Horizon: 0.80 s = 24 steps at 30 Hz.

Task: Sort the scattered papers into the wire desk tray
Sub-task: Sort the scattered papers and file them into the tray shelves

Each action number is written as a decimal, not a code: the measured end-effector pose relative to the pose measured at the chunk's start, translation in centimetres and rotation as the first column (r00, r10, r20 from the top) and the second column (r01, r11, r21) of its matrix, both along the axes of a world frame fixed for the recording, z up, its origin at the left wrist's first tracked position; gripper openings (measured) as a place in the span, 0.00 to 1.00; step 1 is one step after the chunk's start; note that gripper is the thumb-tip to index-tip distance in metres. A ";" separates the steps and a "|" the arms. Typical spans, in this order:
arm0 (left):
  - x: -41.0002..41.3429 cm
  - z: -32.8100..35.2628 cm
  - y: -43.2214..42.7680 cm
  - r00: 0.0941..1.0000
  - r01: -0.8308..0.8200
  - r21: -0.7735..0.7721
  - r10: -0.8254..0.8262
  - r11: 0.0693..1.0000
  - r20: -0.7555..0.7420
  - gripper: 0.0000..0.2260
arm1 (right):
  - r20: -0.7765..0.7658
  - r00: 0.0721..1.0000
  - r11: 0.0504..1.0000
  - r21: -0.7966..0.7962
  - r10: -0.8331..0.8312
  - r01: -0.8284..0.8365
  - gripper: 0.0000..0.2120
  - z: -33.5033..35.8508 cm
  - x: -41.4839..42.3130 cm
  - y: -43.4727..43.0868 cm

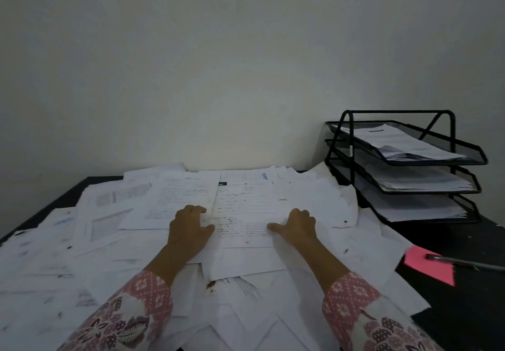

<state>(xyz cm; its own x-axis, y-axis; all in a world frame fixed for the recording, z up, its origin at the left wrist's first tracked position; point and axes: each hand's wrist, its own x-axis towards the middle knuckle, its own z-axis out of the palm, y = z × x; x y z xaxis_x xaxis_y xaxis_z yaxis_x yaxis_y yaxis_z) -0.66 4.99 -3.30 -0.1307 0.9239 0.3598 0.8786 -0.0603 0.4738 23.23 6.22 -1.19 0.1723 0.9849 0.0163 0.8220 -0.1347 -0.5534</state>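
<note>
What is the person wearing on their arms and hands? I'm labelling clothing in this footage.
Both arms wear long pink sleeves: the left sleeve and right sleeve have small white floral dots near the cuffs and larger dark leaf and flower prints higher up. The left hand and right hand are bare; no gloves, rings or watch show.

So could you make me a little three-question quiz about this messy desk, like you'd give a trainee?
1. True or false: every tier of the wire desk tray already holds papers.
2. Which lies on the pink note? A) a pen B) scissors C) a stapler
3. Fill in: the left hand and right hand both rest on the same printed ____.

Key: 1 true; 2 A; 3 sheet.
</note>
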 end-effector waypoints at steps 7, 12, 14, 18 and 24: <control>-1.4 -0.7 0.8 0.998 -0.045 0.064 0.047 0.997 -0.034 0.16 | 0.059 0.998 0.992 -0.125 0.021 -0.014 0.33 0.7 -1.5 0.7; -0.6 -0.4 1.0 0.997 0.000 0.104 0.009 0.995 -0.080 0.09 | 0.075 0.996 0.984 -0.168 -0.048 0.060 0.33 1.1 -1.4 0.9; -0.2 -0.3 1.0 0.996 0.007 0.101 0.001 0.995 -0.086 0.09 | 0.081 0.994 0.980 -0.180 -0.069 0.082 0.35 1.2 -1.7 1.1; 1.2 0.1 0.4 0.993 0.103 0.141 -0.110 0.985 0.042 0.09 | -0.107 0.986 0.974 -0.200 -0.131 0.107 0.42 1.4 -2.4 1.4; 4.9 1.2 -1.0 0.933 0.308 0.159 -0.330 0.938 0.141 0.08 | -0.219 0.970 0.992 -0.092 -0.108 0.090 0.14 0.9 -1.8 2.3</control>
<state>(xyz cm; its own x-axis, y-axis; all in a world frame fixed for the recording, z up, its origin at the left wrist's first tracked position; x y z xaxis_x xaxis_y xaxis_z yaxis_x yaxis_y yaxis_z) 4.26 4.01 -2.11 0.0960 0.8719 0.4801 0.7139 -0.3965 0.5772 21.47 8.54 -0.30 0.2592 0.9592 -0.1127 0.6594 -0.2610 -0.7050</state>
